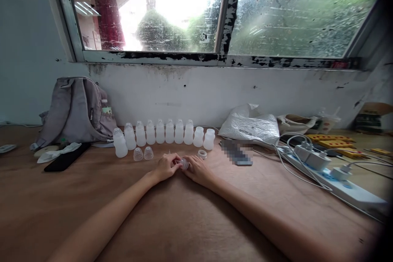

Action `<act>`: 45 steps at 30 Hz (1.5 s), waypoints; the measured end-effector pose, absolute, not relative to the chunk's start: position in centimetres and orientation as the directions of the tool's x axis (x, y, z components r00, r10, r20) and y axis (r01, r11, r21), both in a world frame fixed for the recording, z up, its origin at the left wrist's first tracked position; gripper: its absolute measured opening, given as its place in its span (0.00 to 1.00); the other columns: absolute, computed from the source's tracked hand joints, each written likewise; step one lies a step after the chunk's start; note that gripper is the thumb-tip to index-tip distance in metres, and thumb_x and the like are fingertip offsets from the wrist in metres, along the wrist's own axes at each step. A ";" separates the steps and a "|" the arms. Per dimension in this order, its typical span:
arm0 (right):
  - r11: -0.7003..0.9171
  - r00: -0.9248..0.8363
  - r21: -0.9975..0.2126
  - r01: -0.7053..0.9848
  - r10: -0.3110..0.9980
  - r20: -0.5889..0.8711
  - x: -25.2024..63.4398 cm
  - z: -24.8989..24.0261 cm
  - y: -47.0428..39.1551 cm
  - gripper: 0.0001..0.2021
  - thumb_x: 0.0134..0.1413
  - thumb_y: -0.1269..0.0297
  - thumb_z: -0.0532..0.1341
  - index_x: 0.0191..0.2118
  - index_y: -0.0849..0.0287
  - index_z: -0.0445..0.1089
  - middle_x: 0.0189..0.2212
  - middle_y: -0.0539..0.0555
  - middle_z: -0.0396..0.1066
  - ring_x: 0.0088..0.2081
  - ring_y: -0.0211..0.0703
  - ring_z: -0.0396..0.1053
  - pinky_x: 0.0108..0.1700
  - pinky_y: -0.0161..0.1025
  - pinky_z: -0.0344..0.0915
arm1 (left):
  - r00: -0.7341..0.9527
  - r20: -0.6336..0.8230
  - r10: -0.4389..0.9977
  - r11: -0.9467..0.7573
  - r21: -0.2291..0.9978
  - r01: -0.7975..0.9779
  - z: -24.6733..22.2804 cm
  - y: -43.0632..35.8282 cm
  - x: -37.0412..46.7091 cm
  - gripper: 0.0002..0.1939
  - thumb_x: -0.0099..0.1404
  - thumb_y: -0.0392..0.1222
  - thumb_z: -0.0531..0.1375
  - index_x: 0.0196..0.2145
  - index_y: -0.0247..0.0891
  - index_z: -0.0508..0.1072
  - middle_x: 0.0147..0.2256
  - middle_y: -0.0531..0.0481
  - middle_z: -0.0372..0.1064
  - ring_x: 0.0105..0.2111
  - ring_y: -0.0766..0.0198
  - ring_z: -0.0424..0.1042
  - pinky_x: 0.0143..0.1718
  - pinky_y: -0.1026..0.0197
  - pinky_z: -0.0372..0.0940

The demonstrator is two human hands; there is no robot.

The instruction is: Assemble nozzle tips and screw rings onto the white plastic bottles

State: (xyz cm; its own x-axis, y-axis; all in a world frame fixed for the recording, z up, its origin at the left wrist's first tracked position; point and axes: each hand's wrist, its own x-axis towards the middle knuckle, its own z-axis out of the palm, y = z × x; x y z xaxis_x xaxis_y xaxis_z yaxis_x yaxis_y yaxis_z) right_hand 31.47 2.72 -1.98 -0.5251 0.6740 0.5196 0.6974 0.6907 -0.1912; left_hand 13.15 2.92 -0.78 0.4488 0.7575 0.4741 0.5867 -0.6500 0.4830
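My left hand (pixel 167 166) and my right hand (pixel 198 169) meet above the tabletop, fingers closed around a small translucent baby bottle part (pixel 184 163). Fingers cover much of it, so its exact kind is unclear. Behind them, a row of frosted white baby bottles (pixel 160 132) stands upright; most carry clear caps. Two at the right end, including the last bottle (pixel 209 139), have open necks. Left of my hands sit a clear dome cap (pixel 138 154) and a second dome cap (pixel 148 153). A white ring (pixel 202 154) lies just beyond my right hand.
A grey backpack (pixel 73 108) leans on the wall at left, with a black phone-like slab (pixel 66 159) before it. At right are a blurred-out flat object (pixel 241 156), a silver bubble mailer (pixel 251 125), and a power strip (pixel 346 190) with chargers and loose white cables.
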 end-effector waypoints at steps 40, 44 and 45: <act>0.718 -0.554 -0.271 0.641 0.677 0.484 32.0 -1.0 2.3 0.10 0.44 0.59 0.58 0.32 0.59 0.64 0.25 0.51 0.67 0.30 0.41 0.63 0.33 0.36 0.59 | 0.624 0.601 0.499 -0.780 -0.002 0.625 -1.2 2.3 13.8 0.12 0.64 0.35 0.44 0.35 0.35 0.66 0.33 0.47 0.70 0.34 0.63 0.66 0.43 0.58 0.53; 0.712 -0.537 -0.303 0.634 0.687 0.490 32.1 -0.9 2.3 0.07 0.47 0.61 0.55 0.27 0.59 0.62 0.21 0.50 0.64 0.26 0.39 0.61 0.30 0.35 0.57 | 0.602 0.638 0.480 -0.789 0.014 0.614 -1.2 2.2 13.7 0.12 0.64 0.35 0.45 0.39 0.36 0.66 0.36 0.47 0.70 0.37 0.64 0.66 0.45 0.58 0.51; 0.700 -0.514 -0.329 0.633 0.699 0.497 32.2 -0.8 2.3 0.07 0.47 0.61 0.54 0.26 0.59 0.62 0.21 0.50 0.64 0.26 0.39 0.61 0.30 0.35 0.57 | 0.581 0.650 0.490 -0.779 0.029 0.626 -1.2 2.3 13.6 0.12 0.64 0.36 0.45 0.41 0.37 0.65 0.38 0.48 0.69 0.39 0.64 0.66 0.45 0.58 0.51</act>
State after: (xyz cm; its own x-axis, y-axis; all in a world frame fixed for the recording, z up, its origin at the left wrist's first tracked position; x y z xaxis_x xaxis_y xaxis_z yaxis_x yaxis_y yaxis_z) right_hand 32.16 2.35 -0.84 -0.5143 0.6987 0.4973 0.6334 0.7004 -0.3289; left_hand 13.61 2.26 -1.20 0.5806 0.4904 0.6499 0.6260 -0.7793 0.0288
